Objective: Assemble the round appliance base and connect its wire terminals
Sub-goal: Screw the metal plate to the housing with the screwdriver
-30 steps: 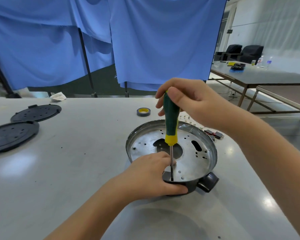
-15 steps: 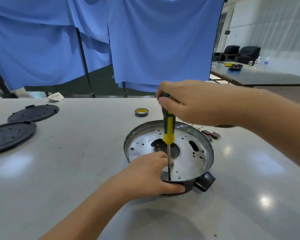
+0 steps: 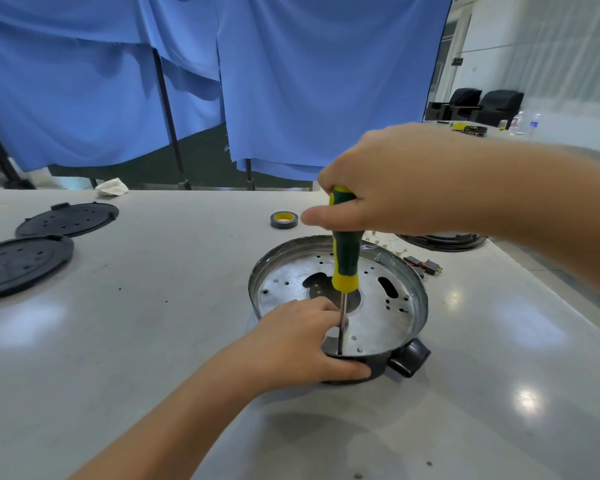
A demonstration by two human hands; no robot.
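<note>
A round metal appliance base (image 3: 381,306) with a perforated silver plate and a dark outer shell sits on the grey table; a black knob-like part (image 3: 411,358) sticks out at its near right. My left hand (image 3: 298,344) grips the base's near rim, thumb on the outer wall. My right hand (image 3: 392,178) is closed around the top of a green and yellow screwdriver (image 3: 343,261), held upright. Its metal shaft goes down to the plate's near edge, just beside my left fingers. Small dark wire connectors (image 3: 425,266) lie right of the base.
Two black perforated round covers (image 3: 66,220) (image 3: 18,261) lie at the far left. A roll of tape (image 3: 284,220) lies behind the base, and another dark round part (image 3: 444,240) at the right under my forearm. A crumpled white cloth (image 3: 113,188) lies at the table's far edge. Blue curtains hang behind.
My right hand has turned on the screwdriver handle, wrist and forearm swinging lower and more level. The screwdriver stays upright at the same spot. My left hand keeps its grip on the base.
</note>
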